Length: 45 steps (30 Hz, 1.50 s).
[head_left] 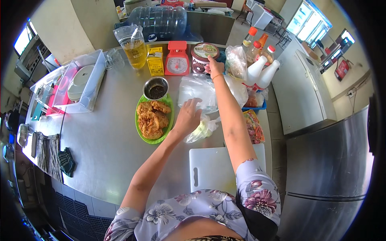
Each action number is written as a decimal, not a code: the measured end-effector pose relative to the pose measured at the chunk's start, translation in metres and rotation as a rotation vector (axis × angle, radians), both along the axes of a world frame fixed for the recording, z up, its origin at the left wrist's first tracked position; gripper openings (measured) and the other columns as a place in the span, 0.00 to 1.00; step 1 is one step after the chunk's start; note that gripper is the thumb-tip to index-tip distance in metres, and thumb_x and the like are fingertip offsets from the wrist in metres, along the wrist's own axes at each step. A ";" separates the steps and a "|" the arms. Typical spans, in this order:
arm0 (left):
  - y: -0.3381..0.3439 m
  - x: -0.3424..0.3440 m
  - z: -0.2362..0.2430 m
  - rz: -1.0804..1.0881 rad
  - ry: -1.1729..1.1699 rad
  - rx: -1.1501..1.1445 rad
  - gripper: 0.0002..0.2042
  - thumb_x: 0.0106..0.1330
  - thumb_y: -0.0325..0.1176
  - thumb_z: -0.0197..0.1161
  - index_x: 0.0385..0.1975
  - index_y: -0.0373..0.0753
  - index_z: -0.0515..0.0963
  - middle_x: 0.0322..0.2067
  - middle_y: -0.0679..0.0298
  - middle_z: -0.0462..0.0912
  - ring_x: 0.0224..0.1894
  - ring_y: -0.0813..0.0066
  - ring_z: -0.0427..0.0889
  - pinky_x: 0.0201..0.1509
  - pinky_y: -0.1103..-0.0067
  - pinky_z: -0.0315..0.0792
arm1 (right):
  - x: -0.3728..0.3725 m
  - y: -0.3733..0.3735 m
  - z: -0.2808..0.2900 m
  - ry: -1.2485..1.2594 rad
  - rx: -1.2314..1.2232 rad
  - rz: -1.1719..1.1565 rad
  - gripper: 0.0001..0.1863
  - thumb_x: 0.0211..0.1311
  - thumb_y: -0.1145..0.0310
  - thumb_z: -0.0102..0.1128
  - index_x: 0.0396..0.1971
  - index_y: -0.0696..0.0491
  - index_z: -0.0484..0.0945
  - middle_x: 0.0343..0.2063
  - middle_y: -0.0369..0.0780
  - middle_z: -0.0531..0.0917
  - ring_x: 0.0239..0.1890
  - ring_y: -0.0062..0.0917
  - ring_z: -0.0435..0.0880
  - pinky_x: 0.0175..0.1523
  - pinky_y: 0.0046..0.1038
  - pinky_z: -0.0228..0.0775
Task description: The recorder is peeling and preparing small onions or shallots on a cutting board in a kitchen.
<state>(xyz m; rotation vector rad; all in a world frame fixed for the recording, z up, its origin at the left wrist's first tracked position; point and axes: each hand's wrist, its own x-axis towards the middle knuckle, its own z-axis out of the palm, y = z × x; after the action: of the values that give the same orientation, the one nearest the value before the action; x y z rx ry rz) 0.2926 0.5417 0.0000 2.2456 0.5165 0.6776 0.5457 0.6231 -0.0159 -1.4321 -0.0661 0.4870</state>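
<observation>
Tub (pixel 203 56) at the far edge of the bench (pixel 104 132), under the right hand (pixel 216 68). Fingers of this hand lie bent against its right front, near the lid's rim; whether they are clamped on it or merely touching cannot be told at this angle. Fingers of the left hand (pixel 187 118) are loosely curled and slightly apart, with nothing visible between them; the hand hangs over or beside the clear bag (pixel 197 93), contact being uncertain.

Handling, as judged from this view: the wall offers a safer hold than the lid, which might slip off under load. Fingers spread round the side, with the thumb opposite, would keep the tub level; with the right arm far outstretched, support from the left hand would steady it.

Immediately left of the tub stands the red scale (pixel 177 60), and close on its right a filled plastic bag (pixel 236 64); sideways movement risks knocking either. Farther out lie the yellow carton (pixel 155 62), the pitcher (pixel 135 51), the steel bowl (pixel 148 83) and the green plate (pixel 171 114) of fried pieces (pixel 153 124). Nearest the body is the white board (pixel 215 164), partly beneath the right arm.
</observation>
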 end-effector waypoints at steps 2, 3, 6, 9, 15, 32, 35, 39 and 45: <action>0.000 0.006 0.004 0.001 -0.032 -0.015 0.15 0.57 0.24 0.54 0.45 0.34 0.67 0.43 0.51 0.73 0.49 0.52 0.70 0.53 0.67 0.64 | 0.006 0.004 -0.002 0.002 0.027 -0.046 0.16 0.48 0.66 0.64 0.21 0.66 0.74 0.18 0.43 0.78 0.13 0.25 0.78 0.15 0.24 0.73; 0.001 0.008 0.004 -0.002 -0.030 -0.015 0.15 0.57 0.24 0.54 0.45 0.34 0.67 0.43 0.51 0.73 0.49 0.52 0.70 0.53 0.67 0.64 | 0.008 0.005 -0.004 0.003 0.055 -0.087 0.15 0.48 0.69 0.64 0.21 0.68 0.74 0.18 0.45 0.79 0.14 0.26 0.79 0.16 0.23 0.74; 0.002 0.006 0.005 0.003 -0.030 -0.012 0.15 0.57 0.24 0.53 0.45 0.34 0.67 0.43 0.50 0.73 0.49 0.53 0.70 0.53 0.68 0.64 | 0.003 0.008 -0.002 -0.038 0.093 -0.111 0.15 0.48 0.70 0.62 0.24 0.69 0.72 0.20 0.47 0.79 0.18 0.31 0.81 0.21 0.27 0.77; 0.001 0.001 0.005 0.003 -0.052 -0.018 0.15 0.57 0.24 0.53 0.45 0.34 0.67 0.43 0.50 0.73 0.49 0.53 0.70 0.53 0.68 0.64 | 0.000 0.000 0.007 -0.095 0.161 -0.047 0.14 0.48 0.71 0.61 0.25 0.69 0.72 0.20 0.48 0.79 0.18 0.30 0.81 0.23 0.26 0.78; -0.005 -0.023 -0.004 0.032 -0.051 -0.047 0.14 0.58 0.26 0.54 0.44 0.33 0.68 0.43 0.51 0.73 0.49 0.53 0.71 0.52 0.68 0.65 | -0.022 -0.071 0.040 -0.104 0.024 0.525 0.14 0.47 0.72 0.60 0.24 0.71 0.74 0.20 0.50 0.80 0.17 0.32 0.82 0.23 0.27 0.79; -0.017 -0.005 -0.008 -0.066 -0.019 -0.144 0.13 0.56 0.25 0.55 0.42 0.35 0.68 0.40 0.50 0.74 0.44 0.51 0.73 0.48 0.67 0.67 | 0.013 -0.034 0.057 -1.186 -0.747 0.291 0.12 0.46 0.62 0.61 0.21 0.58 0.79 0.26 0.49 0.82 0.33 0.41 0.81 0.43 0.34 0.72; -0.017 0.003 -0.003 -0.069 -0.092 -0.082 0.14 0.56 0.25 0.55 0.43 0.35 0.67 0.40 0.50 0.73 0.46 0.51 0.72 0.49 0.67 0.66 | 0.038 -0.006 0.056 -1.108 -0.634 0.330 0.06 0.44 0.67 0.59 0.21 0.51 0.80 0.31 0.47 0.82 0.39 0.42 0.79 0.45 0.35 0.71; -0.015 0.009 0.007 -0.094 -0.104 -0.053 0.14 0.55 0.24 0.55 0.43 0.35 0.66 0.40 0.50 0.73 0.48 0.51 0.70 0.51 0.66 0.64 | 0.063 0.009 0.045 -1.250 -0.724 0.408 0.06 0.41 0.66 0.58 0.19 0.51 0.81 0.26 0.46 0.82 0.34 0.38 0.82 0.42 0.32 0.72; -0.013 0.006 0.001 -0.078 -0.095 -0.028 0.14 0.55 0.23 0.56 0.42 0.35 0.66 0.41 0.53 0.72 0.48 0.53 0.70 0.51 0.67 0.65 | 0.082 0.016 0.040 -1.203 -0.876 0.626 0.08 0.41 0.70 0.59 0.24 0.49 0.84 0.28 0.47 0.82 0.35 0.36 0.82 0.44 0.30 0.72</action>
<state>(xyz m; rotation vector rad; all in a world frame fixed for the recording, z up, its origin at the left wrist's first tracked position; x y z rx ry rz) 0.2991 0.5284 0.0015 2.1834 0.3873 0.7277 0.6274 0.6393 0.0236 -2.3992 -1.4418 0.0520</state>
